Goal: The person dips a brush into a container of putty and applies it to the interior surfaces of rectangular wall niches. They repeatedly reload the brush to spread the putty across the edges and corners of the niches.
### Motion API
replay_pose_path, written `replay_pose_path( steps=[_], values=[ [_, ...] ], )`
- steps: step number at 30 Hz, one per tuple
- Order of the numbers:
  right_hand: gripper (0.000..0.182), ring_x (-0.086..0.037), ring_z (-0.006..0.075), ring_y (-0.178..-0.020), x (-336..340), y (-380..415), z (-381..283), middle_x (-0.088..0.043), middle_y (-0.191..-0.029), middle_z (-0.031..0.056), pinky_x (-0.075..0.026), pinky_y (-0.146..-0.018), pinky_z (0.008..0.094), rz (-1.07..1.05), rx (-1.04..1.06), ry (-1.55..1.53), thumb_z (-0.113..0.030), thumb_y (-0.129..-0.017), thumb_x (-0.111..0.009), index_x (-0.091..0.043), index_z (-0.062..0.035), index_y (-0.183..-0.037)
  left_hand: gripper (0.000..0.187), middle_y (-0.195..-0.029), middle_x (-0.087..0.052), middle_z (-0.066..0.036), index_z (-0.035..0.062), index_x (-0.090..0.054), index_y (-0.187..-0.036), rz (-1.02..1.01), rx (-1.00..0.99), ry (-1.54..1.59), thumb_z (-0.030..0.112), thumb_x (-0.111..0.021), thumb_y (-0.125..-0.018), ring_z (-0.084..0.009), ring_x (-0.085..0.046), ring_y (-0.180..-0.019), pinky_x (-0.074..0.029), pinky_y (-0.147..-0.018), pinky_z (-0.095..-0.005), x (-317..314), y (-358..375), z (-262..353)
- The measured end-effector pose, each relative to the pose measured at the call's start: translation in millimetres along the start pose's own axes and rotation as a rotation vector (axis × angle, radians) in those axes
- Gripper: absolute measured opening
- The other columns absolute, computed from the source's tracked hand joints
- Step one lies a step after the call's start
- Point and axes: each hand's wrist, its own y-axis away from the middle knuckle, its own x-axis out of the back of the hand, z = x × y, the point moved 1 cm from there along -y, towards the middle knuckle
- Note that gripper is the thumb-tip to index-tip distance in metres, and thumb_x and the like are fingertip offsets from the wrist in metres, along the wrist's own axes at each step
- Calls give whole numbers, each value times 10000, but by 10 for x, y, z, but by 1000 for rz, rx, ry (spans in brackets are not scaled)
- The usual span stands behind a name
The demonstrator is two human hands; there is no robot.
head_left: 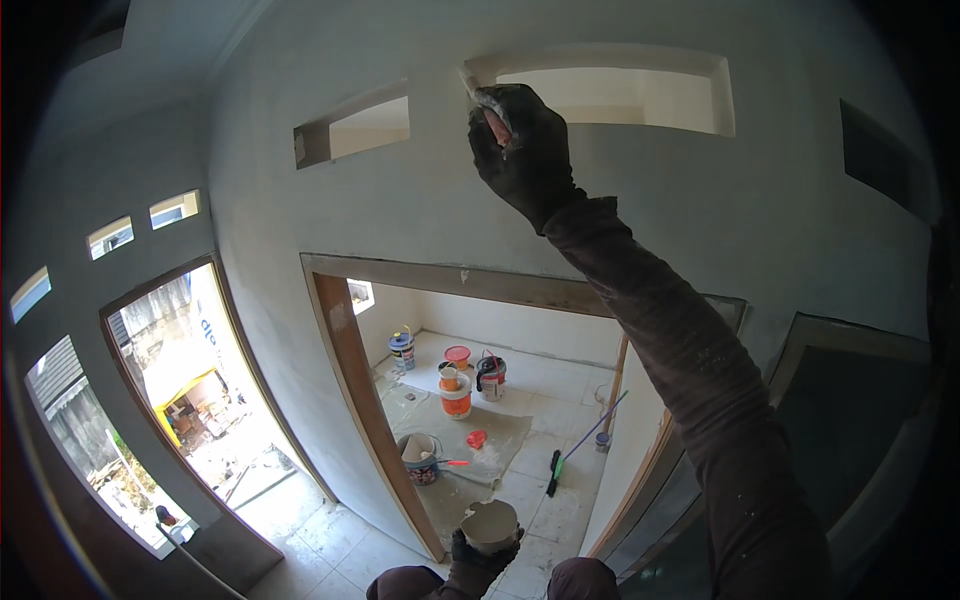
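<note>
My right hand [525, 150], in a black glove, is raised high and closed around a paintbrush [497, 127] with a reddish handle. The brush's pale bristles touch the left edge of a rectangular wall opening [728, 95] above the doorway. Low in the view, my left hand [478, 553], also gloved in black, grips a small pale tub [490, 525] from below and the side. What is inside the tub is hard to make out. Grey wall [430, 210] surrounds the opening.
Below is a wooden door frame [460, 283]. Beyond it, several paint buckets [456, 400] and a pail [420, 468] stand on a sheet, with a broom [555, 472] nearby. A second opening [370, 125] lies left. An open outer doorway [205, 370] is at far left.
</note>
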Motion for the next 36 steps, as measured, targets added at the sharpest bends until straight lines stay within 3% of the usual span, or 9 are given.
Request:
replay_pose_path(
  steps=[8,11,14,17,21,23,30,32,36],
  values=[
    [245,-680,287,-754,70,3,143,-661,-863,128,-564,-722,340,-26,-73,13,-19,-839,-719,-638,4,-1069,821,-1444,-500,-201,124,-444,-1478,-66,9,82,641,-487,-843,-427,-467,-1333,-420,-1060,-600,-224,77,-177],
    [210,-697,259,-756,171,16,45,-691,-893,135,-564,-722,326,-41,-57,-61,-41,-859,-722,-653,13,-1050,826,-1445,-500,-203,116,-441,-1476,50,-67,-9,644,-489,-844,-430,-468,-1334,-421,-1062,-598,-68,51,-50],
    [90,-690,192,-618,372,-82,209,-673,-681,95,-552,-613,311,91,-244,-43,-92,-876,-674,-673,-3,-889,827,-1446,-496,-207,112,-432,-1480,55,-51,-1,643,-491,-848,-431,-462,-1338,-423,-1063,-591,-36,39,-19],
    [210,-691,232,-623,319,-174,684,-675,-653,84,-555,-648,343,15,-551,-89,-203,-858,-672,-674,-11,-773,841,-1458,-478,-215,110,-412,-1495,86,-107,-105,637,-505,-846,-431,-453,-1342,-422,-1067,-588,80,21,57],
    [269,-695,256,-640,144,-319,809,-685,-664,94,-557,-670,365,-123,-567,-2,-260,-834,-676,-671,-15,-724,815,-1456,-473,-221,117,-433,-1484,112,-123,-181,614,-531,-846,-430,-450,-1342,-422,-1067,-592,69,-11,45],
    [267,-705,267,-670,12,-364,819,-702,-693,111,-563,-690,377,-144,-449,168,-276,-821,-686,-696,-23,-736,800,-1455,-472,-222,122,-446,-1477,125,-102,-118,605,-538,-847,-429,-451,-1341,-423,-1066,-592,10,-48,12],
    [243,-738,264,-762,-175,-235,897,-750,-812,115,-585,-776,362,-157,-215,149,-245,-845,-683,-761,-24,-910,798,-1411,-513,-181,120,-470,-1449,71,-123,-215,644,-512,-850,-420,-470,-1306,-466,-1007,-584,-17,-98,-17],
    [244,-734,174,-833,-93,-215,825,-765,-865,103,-565,-797,300,-218,-301,112,-222,-913,-691,-759,-12,-1016,802,-1432,-506,-188,123,-472,-1451,56,-138,-195,659,-492,-855,-426,-467,-1313,-447,-1034,-589,25,-110,18],
    [226,-717,125,-894,50,-142,703,-767,-950,84,-561,-827,275,-202,-235,46,-145,-937,-698,-738,10,-1097,835,-1455,-486,-191,123,-435,-1487,55,-130,-110,669,-490,-858,-428,-449,-1346,-431,-1061,-594,41,-93,35]
  ],
)
